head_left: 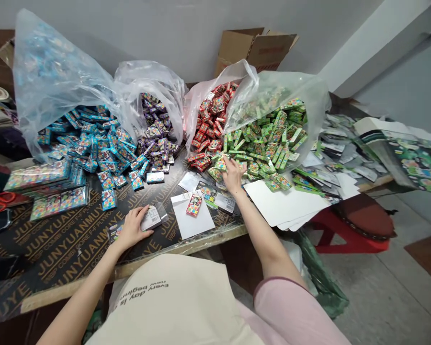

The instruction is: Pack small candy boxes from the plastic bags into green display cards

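At the table's front, my left hand (132, 228) grips a clear plastic packet (152, 218) with a printed card inside. Its thumb and fingers lie at the packet's left end. Farther right, my right hand (233, 176) reaches to the near edge of a heap of small green boxes (269, 139), its fingertips closed on one small green box (221, 164). Between my hands, a single red box (194, 205) lies on a white card (181, 223). More printed packets (219, 197) lie beside it, partly under my right wrist.
Open plastic bags spill blue boxes (93, 143), purple boxes (156, 129) and red boxes (211, 120). Filled packs (59, 201) and red scissors (0, 202) lie left. White cards (285, 206) and stacked sleeves (345, 148) are right. A carton (255, 50) stands behind; a red stool (352, 230) is below.
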`<act>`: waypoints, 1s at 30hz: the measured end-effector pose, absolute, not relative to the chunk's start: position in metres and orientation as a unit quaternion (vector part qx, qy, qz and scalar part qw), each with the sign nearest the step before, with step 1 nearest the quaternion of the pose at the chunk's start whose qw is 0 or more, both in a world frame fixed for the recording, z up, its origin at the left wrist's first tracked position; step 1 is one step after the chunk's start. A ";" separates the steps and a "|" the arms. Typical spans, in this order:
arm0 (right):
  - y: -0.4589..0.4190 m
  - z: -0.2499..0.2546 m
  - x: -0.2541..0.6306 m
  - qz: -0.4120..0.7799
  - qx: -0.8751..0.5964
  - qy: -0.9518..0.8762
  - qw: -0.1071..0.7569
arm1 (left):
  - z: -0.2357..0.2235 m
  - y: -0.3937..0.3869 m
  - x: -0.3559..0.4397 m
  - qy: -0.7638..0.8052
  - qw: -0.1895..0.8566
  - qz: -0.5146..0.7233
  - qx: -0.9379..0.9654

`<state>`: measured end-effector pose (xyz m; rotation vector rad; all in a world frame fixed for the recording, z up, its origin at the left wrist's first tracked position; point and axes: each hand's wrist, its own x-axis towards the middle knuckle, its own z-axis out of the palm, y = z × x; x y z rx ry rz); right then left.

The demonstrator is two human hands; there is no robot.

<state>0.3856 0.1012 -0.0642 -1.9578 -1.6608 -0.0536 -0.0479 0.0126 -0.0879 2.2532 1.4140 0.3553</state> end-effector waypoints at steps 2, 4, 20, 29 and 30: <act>0.093 -0.057 0.364 -0.022 -0.697 -0.635 0.333 | -0.076 0.014 -0.040 0.510 0.264 0.176 0.800; 0.081 -0.049 0.331 0.008 -0.637 -0.671 0.380 | -0.060 0.016 -0.025 0.514 0.316 0.249 0.758; 0.026 -0.028 0.201 0.240 -0.364 -0.845 0.312 | -0.019 0.021 -0.003 0.500 0.664 0.349 0.432; 0.031 -0.065 0.212 0.148 -0.463 -0.831 0.270 | -0.056 0.020 -0.049 0.520 0.243 0.075 0.815; 0.031 -0.071 0.212 0.152 -0.461 -0.837 0.253 | -0.060 0.019 -0.051 0.520 0.226 0.053 0.822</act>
